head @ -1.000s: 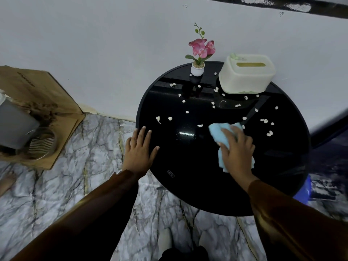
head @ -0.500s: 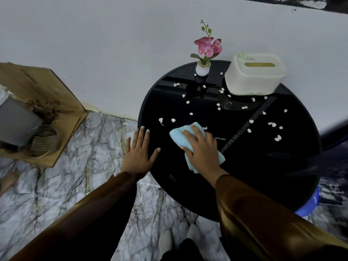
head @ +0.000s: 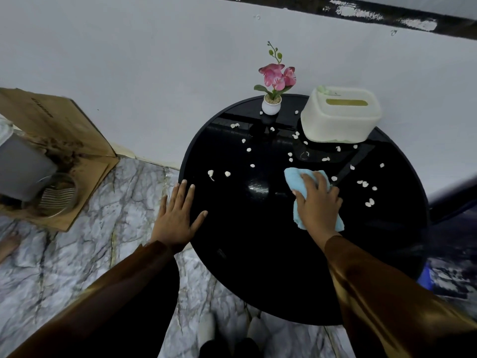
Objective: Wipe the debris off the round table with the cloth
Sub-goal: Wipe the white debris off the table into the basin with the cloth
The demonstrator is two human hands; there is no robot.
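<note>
1. Wiping under way, far from finished: near half of the round black counter (head: 258,254) looks bare, though its gloss could hide small bits.
2. Blue cloth (head: 296,179) flat on the counter right of centre, pressed under the right hand (head: 318,208), fingers (head: 308,180) spread and lightly curved over it.
3. Left hand (head: 178,215) flat on the counter's left rim, fingers straight and apart, holding nothing.
4. White debris (head: 291,154) left across the far half, near the flower pot (head: 271,106) and tissue box (head: 340,117), more right of the cloth.
</note>
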